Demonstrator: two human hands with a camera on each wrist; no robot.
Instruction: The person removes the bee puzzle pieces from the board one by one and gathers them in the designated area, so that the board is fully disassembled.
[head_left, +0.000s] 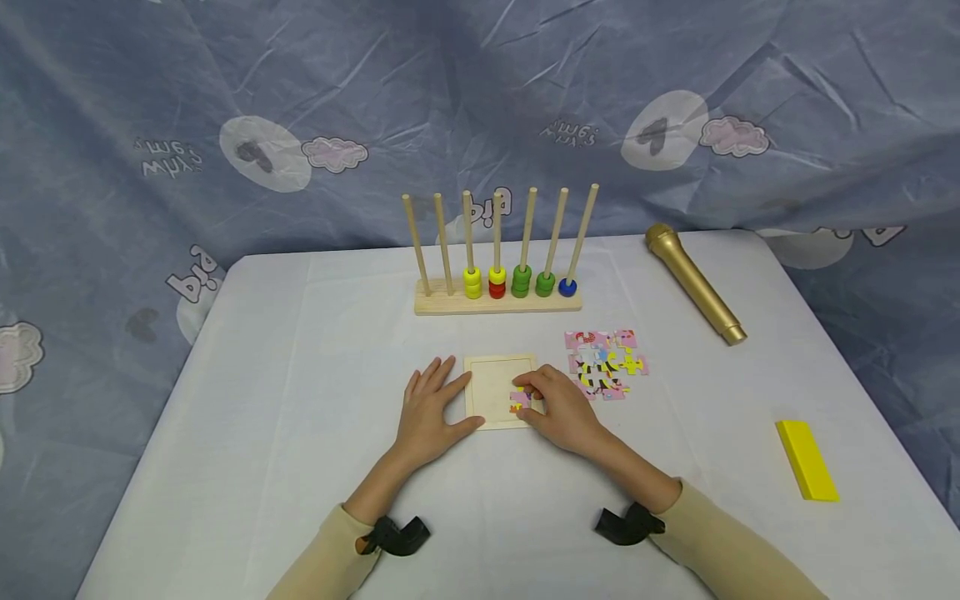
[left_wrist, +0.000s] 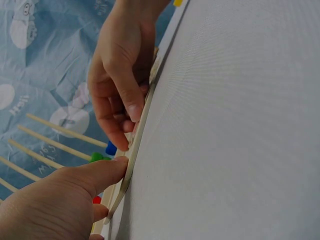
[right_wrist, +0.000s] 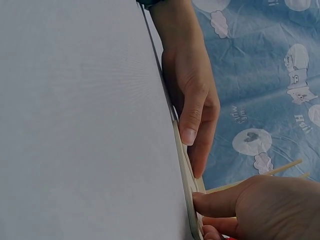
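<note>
A square wooden puzzle frame lies on the white table. My left hand rests at its left side, fingers extended, with the thumb on the lower left corner. My right hand is over the frame's right side. Its thumb and bent fingers pinch a small pink and yellow jigsaw piece inside the lower right part, and the hand partly covers it. In the left wrist view, the left thumb presses the frame's edge. Beside the right hand lie several interlocking jigsaw pieces with a striped picture.
Behind the frame stands a wooden peg rack with coloured beads on some pegs. A gold toy microphone lies at the back right, and a yellow block nearer the right edge. A patterned blue-grey cloth hangs behind the table.
</note>
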